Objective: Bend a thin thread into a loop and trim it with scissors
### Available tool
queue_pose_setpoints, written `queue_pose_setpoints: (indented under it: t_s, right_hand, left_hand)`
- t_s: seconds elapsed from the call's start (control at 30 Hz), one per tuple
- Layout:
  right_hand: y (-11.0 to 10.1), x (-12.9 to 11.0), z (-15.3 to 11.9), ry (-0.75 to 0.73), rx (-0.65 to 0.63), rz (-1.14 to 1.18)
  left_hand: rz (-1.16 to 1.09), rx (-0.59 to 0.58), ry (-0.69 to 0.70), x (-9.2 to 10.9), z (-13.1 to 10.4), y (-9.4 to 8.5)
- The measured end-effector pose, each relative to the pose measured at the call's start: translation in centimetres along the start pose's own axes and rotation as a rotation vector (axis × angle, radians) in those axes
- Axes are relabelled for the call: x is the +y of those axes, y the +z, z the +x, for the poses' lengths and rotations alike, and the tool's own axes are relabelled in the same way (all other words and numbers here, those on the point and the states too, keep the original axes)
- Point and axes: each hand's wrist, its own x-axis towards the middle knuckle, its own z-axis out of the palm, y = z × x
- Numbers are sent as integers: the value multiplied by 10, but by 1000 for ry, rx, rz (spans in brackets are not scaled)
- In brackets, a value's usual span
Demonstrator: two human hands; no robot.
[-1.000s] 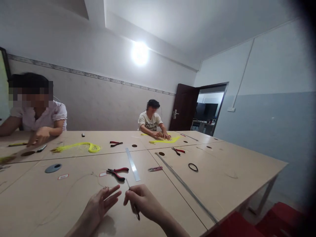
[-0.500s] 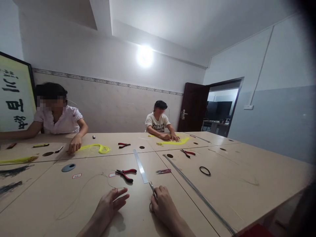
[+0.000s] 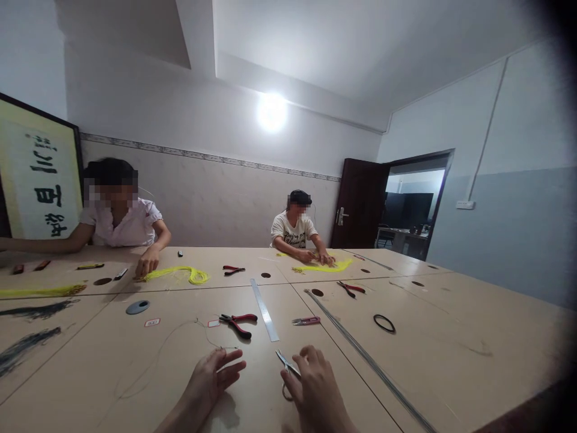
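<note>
Small silver scissors are held in my right hand, with their blades pointing up and left and slightly apart. My left hand is palm inward, its thumb and index finger close to the end of a thin cord that loops over the table to the left. Its other fingers are spread; whether the cord is pinched is too small to tell. Red-handled pliers lie just beyond my left hand. A steel ruler and pink thread snips lie beyond the scissors.
Two people sit across the table, their hands at yellow cords. Grey cords run along the right. A black ring, more pliers and a grey oval cap also lie there.
The view has shifted, so things sit lower and farther right. My right hand has loosened around the scissors, its fingers more raised, and the scissors have tilted further left.
</note>
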Motion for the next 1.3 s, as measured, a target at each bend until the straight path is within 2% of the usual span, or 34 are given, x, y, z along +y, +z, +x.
queue_pose_setpoints:
  t_s: [0.2,0.53,0.9,1.13,1.23,1.3]
  right_hand:
    - [-7,-8,-9,58,-143,-69]
    - [-28,-1,6,102,-298,-95]
    - [-41,2,22,62,-454,-158]
    - [-44,-1,46,7,-671,-172]
    - [-40,1,51,-25,-668,-131]
    - [-36,2,49,-37,-600,-74]
  left_hand:
    - [15,6,11,-2,-1,0]
    - [34,21,10,0,-2,0]
    - [43,33,-17,2,-5,2]
    - [47,57,-32,5,-7,5]
    - [46,52,-34,5,-8,4]
    - [51,52,-32,4,-7,4]
